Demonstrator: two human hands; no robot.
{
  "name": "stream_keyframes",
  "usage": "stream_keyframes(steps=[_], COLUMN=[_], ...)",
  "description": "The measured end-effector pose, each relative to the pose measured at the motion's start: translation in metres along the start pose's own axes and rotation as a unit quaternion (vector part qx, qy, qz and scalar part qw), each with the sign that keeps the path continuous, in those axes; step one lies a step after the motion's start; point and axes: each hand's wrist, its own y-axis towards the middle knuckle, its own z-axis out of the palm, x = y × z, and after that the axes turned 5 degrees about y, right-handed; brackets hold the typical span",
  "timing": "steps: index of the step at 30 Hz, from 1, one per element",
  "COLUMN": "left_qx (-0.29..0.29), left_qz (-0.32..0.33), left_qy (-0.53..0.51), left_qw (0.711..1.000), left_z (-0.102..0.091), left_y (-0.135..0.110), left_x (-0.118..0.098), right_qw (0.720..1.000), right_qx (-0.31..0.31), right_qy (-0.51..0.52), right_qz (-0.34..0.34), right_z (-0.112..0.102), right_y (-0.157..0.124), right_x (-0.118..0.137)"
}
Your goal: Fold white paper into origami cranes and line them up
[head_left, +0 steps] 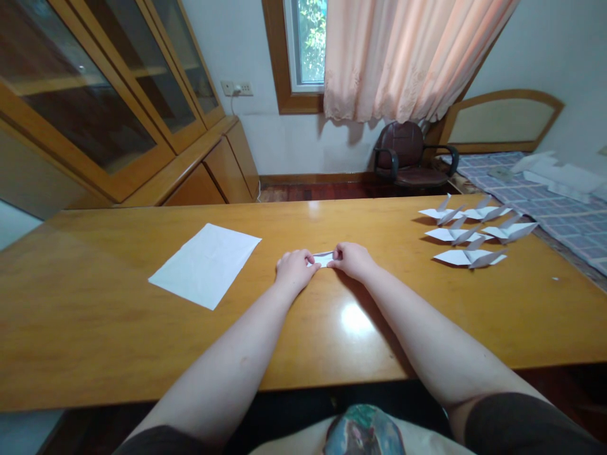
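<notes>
Mid-frame: left hand (pixel 294 268) and right hand (pixel 353 259) pinch opposite ends of folded paper (pixel 323 258), pinning it flat on bench (pixel 95 328).
Left: blank sheet (pixel 206 264) within reach.
Right: paper birds (pixel 469 234) parked aside.

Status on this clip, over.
Left hand, right hand pinching small folded white paper piece on wooden table. Flat white paper sheet, white folded paper cranes lie aside.

Bare table (pixel 95 328) all round the hands – only the flat paper sheet (pixel 205 264) at left and the folded paper cranes (pixel 469 234) at far right take up room.
</notes>
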Motion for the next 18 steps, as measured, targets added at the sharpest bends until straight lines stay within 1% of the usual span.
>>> stream_keyframes(steps=[3, 8, 13, 16, 18], left_qx=[0.003, -0.002, -0.014, -0.014, -0.013], left_qz=[-0.002, 0.011, -0.006, -0.015, -0.014], left_qy=[-0.002, 0.006, 0.039, 0.052, 0.053], left_qw=[1.0, 1.0, 0.999, 0.998, 0.998], left_z=[-0.001, 0.0, 0.0, 0.0, 0.001], left_y=[0.0, -0.002, -0.006, -0.007, -0.007], left_x=[0.0, 0.001, -0.007, -0.012, -0.012], right_qw=[1.0, 0.998, 0.997, 0.997, 0.997], right_qx=[0.016, 0.044, 0.064, 0.076, 0.073], right_qy=[-0.002, 0.016, 0.035, 0.031, 0.032], right_qz=[0.024, 0.049, 0.038, 0.01, -0.009], right_z=[-0.006, -0.013, -0.013, -0.014, -0.015], right_y=[0.0, 0.001, 0.003, 0.004, 0.004], right_x=[-0.003, -0.016, -0.024, -0.026, -0.028])
